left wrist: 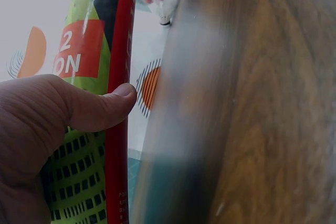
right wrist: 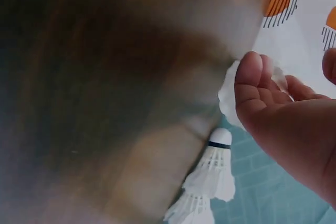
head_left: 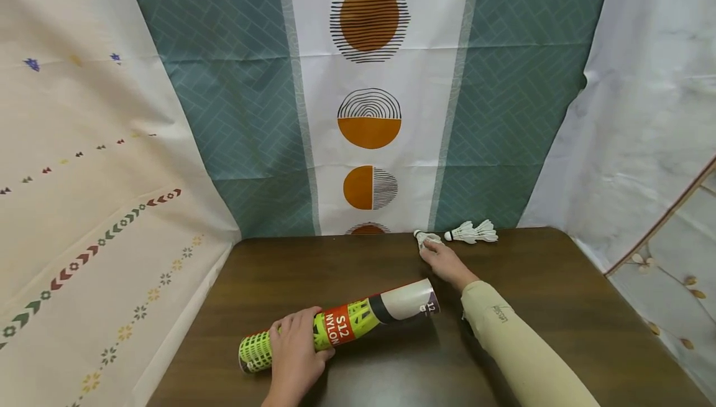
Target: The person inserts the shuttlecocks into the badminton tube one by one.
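A shuttlecock tube, printed "S12 NYLON" in red, green and white, slants across the table's front middle. My left hand grips it near its lower left end, and the left wrist view has the thumb over the red stripe. At the table's back edge my right hand pinches a white shuttlecock by its skirt, the cork pointing away. Much of that skirt is hidden behind the fingers in the right wrist view. Just right of it lie two white shuttlecocks, one nested into the other.
The dark wooden table ends at a hanging cloth with green bands and orange circles. Pale patterned cloths hang along the left and right sides.
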The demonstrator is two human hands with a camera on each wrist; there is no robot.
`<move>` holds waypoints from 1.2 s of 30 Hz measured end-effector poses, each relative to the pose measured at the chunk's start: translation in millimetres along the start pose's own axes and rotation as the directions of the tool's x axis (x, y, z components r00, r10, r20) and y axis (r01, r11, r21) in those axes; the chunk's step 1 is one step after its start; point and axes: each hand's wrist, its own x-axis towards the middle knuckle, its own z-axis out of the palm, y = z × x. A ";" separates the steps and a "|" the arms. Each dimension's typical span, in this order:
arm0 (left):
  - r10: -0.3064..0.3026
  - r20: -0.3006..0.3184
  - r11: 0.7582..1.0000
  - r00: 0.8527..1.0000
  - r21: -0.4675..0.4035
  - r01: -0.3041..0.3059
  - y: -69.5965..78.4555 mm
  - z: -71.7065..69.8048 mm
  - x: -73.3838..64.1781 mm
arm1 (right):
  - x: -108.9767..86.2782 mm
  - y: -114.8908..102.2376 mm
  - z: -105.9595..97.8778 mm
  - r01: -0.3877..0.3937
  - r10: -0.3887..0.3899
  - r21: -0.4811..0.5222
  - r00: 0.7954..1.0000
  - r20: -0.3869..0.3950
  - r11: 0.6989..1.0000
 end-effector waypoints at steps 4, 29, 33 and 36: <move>-0.001 -0.004 1.000 1.000 -0.003 0.001 -1.5 0.0 0.1 | -4.9 7.3 -3.0 -0.020 0.019 -0.025 0.999 -0.036 0.999; -0.004 0.009 1.000 1.000 -0.019 0.004 7.5 2.9 7.3 | -121.8 -13.4 -15.8 0.075 -0.088 0.395 0.996 0.015 0.915; -0.018 0.021 0.999 1.000 -0.031 0.019 9.3 -0.1 7.4 | -126.2 -17.5 -8.3 0.054 -0.068 0.441 0.998 0.015 0.896; -0.019 0.024 0.999 1.000 -0.026 0.020 10.1 -2.1 7.2 | -128.1 -18.2 -7.7 0.068 -0.060 0.428 0.998 -0.031 0.901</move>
